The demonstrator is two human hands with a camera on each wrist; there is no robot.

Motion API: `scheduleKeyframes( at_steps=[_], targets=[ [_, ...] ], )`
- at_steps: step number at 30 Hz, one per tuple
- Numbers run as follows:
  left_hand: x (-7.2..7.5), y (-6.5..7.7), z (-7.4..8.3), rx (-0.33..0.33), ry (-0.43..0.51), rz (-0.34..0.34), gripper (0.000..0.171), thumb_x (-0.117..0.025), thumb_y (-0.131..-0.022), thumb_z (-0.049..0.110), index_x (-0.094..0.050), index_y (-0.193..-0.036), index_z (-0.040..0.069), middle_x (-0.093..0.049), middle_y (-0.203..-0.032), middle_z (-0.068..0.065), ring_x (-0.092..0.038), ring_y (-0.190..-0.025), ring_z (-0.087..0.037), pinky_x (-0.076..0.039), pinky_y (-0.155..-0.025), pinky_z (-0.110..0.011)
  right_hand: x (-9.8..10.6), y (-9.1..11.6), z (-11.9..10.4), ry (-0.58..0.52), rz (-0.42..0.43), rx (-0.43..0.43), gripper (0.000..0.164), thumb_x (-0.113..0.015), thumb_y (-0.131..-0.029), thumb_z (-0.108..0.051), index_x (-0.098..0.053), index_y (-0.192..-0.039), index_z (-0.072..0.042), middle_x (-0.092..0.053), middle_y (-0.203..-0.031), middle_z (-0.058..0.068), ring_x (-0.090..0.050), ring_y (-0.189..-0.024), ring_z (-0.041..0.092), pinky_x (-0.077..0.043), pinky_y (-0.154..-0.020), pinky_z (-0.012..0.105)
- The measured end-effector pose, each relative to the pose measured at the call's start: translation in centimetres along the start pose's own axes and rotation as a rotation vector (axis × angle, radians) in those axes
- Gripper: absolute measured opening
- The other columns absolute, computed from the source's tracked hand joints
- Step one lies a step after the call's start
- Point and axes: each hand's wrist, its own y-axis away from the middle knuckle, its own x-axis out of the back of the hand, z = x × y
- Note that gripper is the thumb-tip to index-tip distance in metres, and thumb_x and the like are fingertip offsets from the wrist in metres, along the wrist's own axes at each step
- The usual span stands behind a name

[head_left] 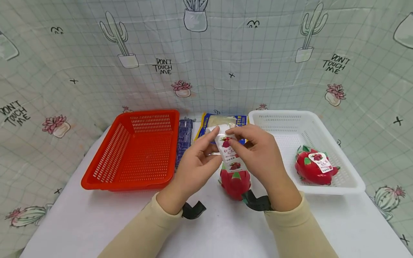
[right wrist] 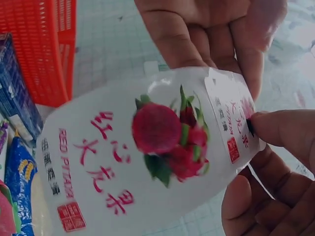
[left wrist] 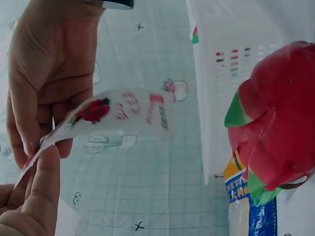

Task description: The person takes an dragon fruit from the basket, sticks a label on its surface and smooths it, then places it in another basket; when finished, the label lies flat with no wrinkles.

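A white strip of stickers printed with red dragon fruit pictures and lettering is held up between the two hands. The left hand pinches the strip near its upper end. From the other side, the right hand pinches it with thumb and fingers. In the right wrist view, the right thumb presses on a sticker near the strip's end. Beneath the strip a red dragon fruit with green-tipped scales stands on the table; it bears no sticker on the side in view.
An orange-red basket stands at left. At right is a white basket containing a dragon fruit with a sticker on it. Between the baskets lie a dark blue patterned package and a blue-and-yellow package. A patterned curtain closes off the back.
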Motion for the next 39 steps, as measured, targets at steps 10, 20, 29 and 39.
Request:
scheduleKeyframes(
  at_steps=[10, 20, 29, 39],
  targets=[
    [0.7, -0.1, 0.6, 0.114, 0.066, 0.023, 0.051, -0.056, -0.105, 0.005, -0.053, -0.156, 0.003, -0.063, -0.148, -0.017, -0.066, -0.125, -0.03, -0.06, -0.102, -0.03, -0.5, -0.2, 0.5, 0.125, 0.012, 0.137, 0.019, -0.087, -0.089, -0.008, -0.085, -0.105, -0.018, -0.068, -0.104, 0.001, -0.059, -0.08, 0.014, -0.051, -0.066, 0.026],
    [0.9, -0.5, 0.3, 0.175, 0.115, 0.041, 0.05, -0.052, -0.104, 0.003, -0.054, -0.154, 0.003, -0.063, -0.147, -0.019, -0.069, -0.123, -0.027, -0.062, -0.098, -0.034, -0.9, -0.3, 1.2, 0.191, 0.104, 0.414, 0.016, -0.09, -0.082, -0.001, -0.083, -0.089, -0.014, -0.062, -0.1, 0.009, -0.063, -0.095, 0.022, -0.053, -0.077, 0.03],
    [1.1, -1.0, -0.3, 0.207, 0.069, 0.154, 0.053, -0.064, -0.1, -0.001, -0.058, -0.152, 0.005, -0.074, -0.125, -0.025, -0.077, -0.095, -0.014, -0.065, -0.091, -0.034, -1.0, -0.3, 1.1, 0.142, 0.052, 0.488, 0.019, -0.088, -0.081, 0.005, -0.081, -0.091, -0.009, -0.073, -0.097, 0.005, -0.066, -0.097, 0.02, -0.053, -0.09, 0.021],
    [2.0, -1.4, -0.9, 0.249, 0.125, 0.31, 0.056, -0.069, -0.097, 0.004, -0.058, -0.152, 0.007, -0.077, -0.114, -0.024, -0.08, -0.082, -0.014, -0.065, -0.086, -0.034, -0.7, -0.3, 0.9, 0.097, -0.008, 0.532, 0.024, -0.086, -0.08, 0.01, -0.079, -0.094, -0.009, -0.076, -0.093, 0.003, -0.069, -0.087, 0.014, -0.056, -0.082, 0.015]
  ],
)
